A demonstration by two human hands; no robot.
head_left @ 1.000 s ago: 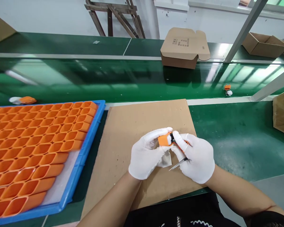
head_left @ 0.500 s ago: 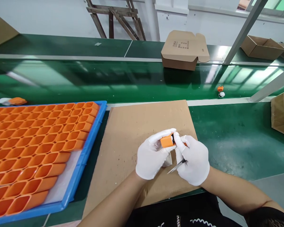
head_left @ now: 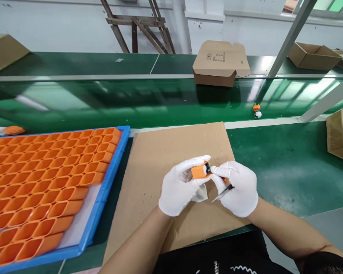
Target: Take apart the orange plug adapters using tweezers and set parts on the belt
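My left hand, in a white glove, is closed around a small orange plastic housing. Dark and white inner parts show at its open right end. My white-gloved right hand has its thumb and forefinger at that end. Tweezers are tucked in the right hand's lower fingers, tips pointing down and left. A bit of orange peeks out under the right fingers; what it belongs to is hidden. Below my left hand hangs a piece of pale cloth or loose glove.
A cardboard sheet lies under my hands. On the left, a blue tray holds rows of orange housings. Small orange-and-white pieces sit on the green belt beyond. Cardboard boxes stand on the shelf and at right.
The right fingertips have drawn slightly right from the housing, showing more of its inside. The tweezers have shifted right with that hand. Pieces on the green belt have moved left.
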